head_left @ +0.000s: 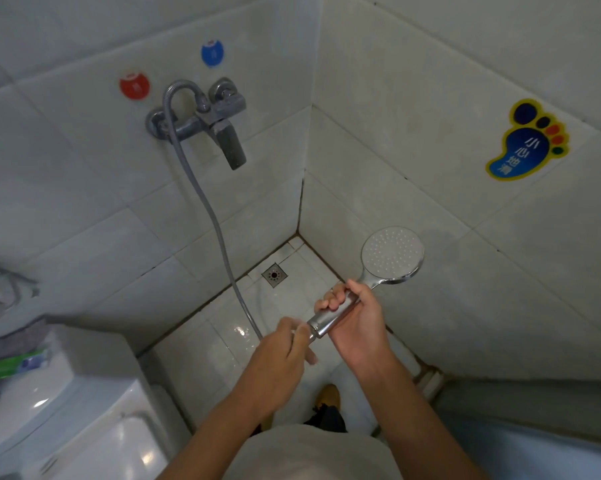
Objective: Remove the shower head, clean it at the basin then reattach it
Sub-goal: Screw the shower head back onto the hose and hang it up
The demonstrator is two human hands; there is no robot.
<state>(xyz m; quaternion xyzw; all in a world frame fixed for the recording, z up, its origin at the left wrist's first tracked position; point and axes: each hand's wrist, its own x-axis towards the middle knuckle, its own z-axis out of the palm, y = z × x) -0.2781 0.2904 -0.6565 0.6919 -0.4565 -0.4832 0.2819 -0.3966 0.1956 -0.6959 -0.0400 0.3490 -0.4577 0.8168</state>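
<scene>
Right hand (356,320) wraps the chrome handle of the shower head (392,255), face tilted up, near the right wall. Left hand (285,351) pinches the hose (202,199) nut at the handle's end. Hose loops up to the mixer tap (219,116) on the far wall. Red sticker (135,85) and blue sticker (212,53) sit above the tap. Foot-shaped sticker (529,142) on the right wall reads 小心地滑. Floor drain (274,274) in the far corner; toilet cistern (67,393) near left. White tiles, wet floor.
</scene>
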